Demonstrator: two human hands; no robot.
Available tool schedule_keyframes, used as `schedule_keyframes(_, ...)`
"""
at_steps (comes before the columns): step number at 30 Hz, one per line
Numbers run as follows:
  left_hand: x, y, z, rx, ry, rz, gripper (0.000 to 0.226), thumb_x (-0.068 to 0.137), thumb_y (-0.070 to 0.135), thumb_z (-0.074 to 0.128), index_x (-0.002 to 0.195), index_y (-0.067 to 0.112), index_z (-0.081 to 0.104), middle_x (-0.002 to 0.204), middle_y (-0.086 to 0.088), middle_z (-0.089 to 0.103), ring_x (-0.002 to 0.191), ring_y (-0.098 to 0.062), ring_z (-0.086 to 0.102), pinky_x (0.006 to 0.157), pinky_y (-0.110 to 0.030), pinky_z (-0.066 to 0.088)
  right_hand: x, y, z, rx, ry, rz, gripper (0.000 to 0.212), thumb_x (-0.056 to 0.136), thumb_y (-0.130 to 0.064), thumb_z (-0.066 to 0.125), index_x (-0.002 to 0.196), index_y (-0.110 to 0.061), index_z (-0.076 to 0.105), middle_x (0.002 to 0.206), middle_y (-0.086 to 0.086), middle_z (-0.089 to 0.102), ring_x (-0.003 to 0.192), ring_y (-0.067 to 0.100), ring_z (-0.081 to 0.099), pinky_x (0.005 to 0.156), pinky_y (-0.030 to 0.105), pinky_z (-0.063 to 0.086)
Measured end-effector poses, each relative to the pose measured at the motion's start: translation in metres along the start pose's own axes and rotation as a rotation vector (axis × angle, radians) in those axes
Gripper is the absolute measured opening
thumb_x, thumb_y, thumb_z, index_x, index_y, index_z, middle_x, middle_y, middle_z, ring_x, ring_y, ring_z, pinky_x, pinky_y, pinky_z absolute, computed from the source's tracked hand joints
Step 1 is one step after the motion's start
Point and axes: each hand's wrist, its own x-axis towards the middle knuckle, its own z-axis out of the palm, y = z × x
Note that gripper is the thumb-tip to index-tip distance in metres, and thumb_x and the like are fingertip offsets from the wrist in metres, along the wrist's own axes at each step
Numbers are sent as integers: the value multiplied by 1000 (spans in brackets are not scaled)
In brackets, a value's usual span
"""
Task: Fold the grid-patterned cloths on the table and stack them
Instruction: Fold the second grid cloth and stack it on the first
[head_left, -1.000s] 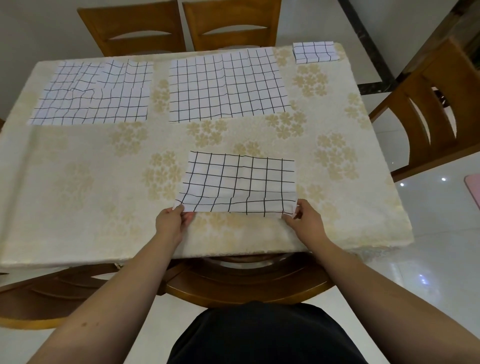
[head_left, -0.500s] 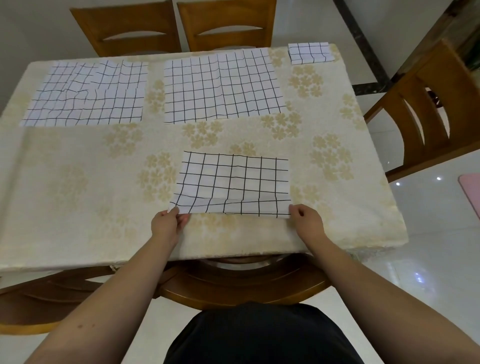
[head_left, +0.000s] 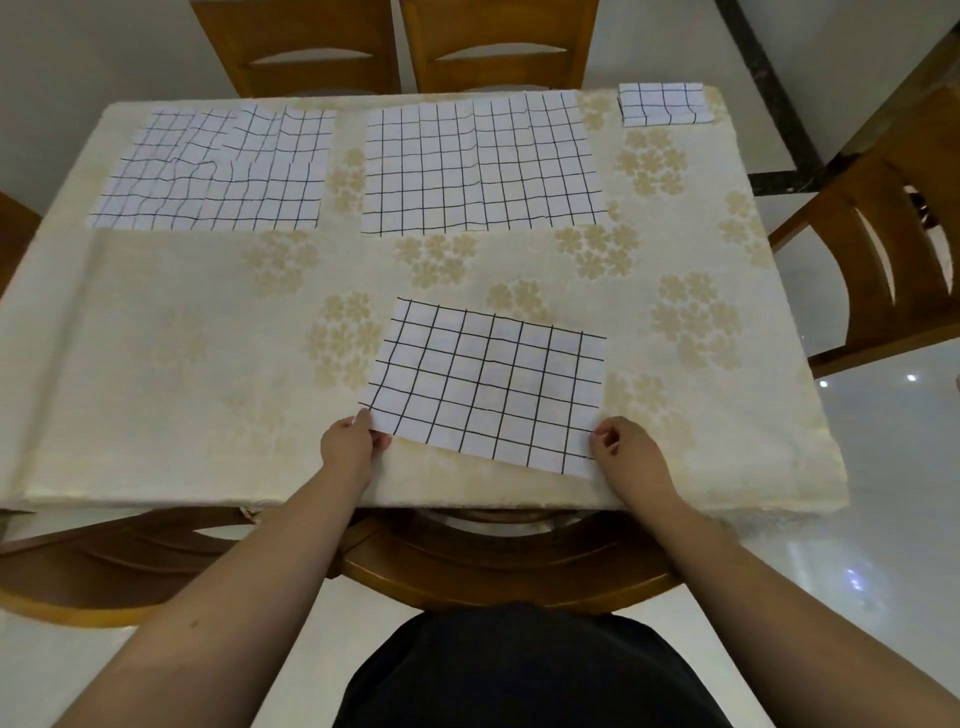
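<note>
A half-folded grid cloth (head_left: 491, 382) lies near the table's front edge, slightly skewed. My left hand (head_left: 352, 444) pinches its near left corner. My right hand (head_left: 626, 452) pinches its near right corner. Two unfolded grid cloths lie flat at the back: a wrinkled one at the back left (head_left: 218, 171) and a larger one at the back middle (head_left: 480, 163). A small folded grid cloth (head_left: 662, 104) sits at the back right corner.
The table (head_left: 156, 364) wears a cream floral tablecloth. Wooden chairs stand behind it (head_left: 395, 47), to the right (head_left: 883, 249), and one is tucked under the front edge (head_left: 467, 556). Glossy white floor lies to the right.
The near cloth's front edge now lies flatter and smoother, with the raised fold gone. Both hands stay at its near corners; the view has shifted slightly.
</note>
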Motion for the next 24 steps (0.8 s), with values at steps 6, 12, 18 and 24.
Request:
schedule_keyframes(6, -6, 1, -5, 18, 26, 43, 26, 91, 9, 64, 115, 3, 56, 86, -15, 60, 61, -20, 57, 69, -34, 58, -3, -23, 42, -312, -156, -519, 46, 93, -39, 53, 136, -25, 50, 138, -2, 52, 128, 18, 47, 105, 35, 37)
schedule_keyframes(12, -17, 12, -15, 35, -6, 157, 17, 97, 11, 55, 108, 0, 62, 91, -10, 61, 57, -19, 53, 57, -27, 53, -2, -35, 62, -436, -351, -495, 58, 98, -45, 40, 151, -27, 26, 157, -4, 27, 143, 16, 23, 117, 37, 22)
schedule_keyframes(18, -28, 19, -18, 117, -76, 334, 12, 95, 17, 59, 90, 8, 65, 77, -6, 57, 66, -17, 57, 70, -36, 57, -1, -41, 59, -368, -367, -448, 58, 97, -40, 45, 150, -23, 29, 156, -5, 29, 142, 14, 24, 117, 32, 23)
schedule_keyframes(24, -7, 16, -42, 553, -23, 514, 19, 87, 17, 67, 104, 22, 63, 82, 0, 67, 78, -19, 66, 79, -36, 55, -2, -39, 59, -367, -350, -467, 56, 97, -35, 46, 150, -21, 31, 156, -5, 29, 143, 13, 24, 116, 27, 18)
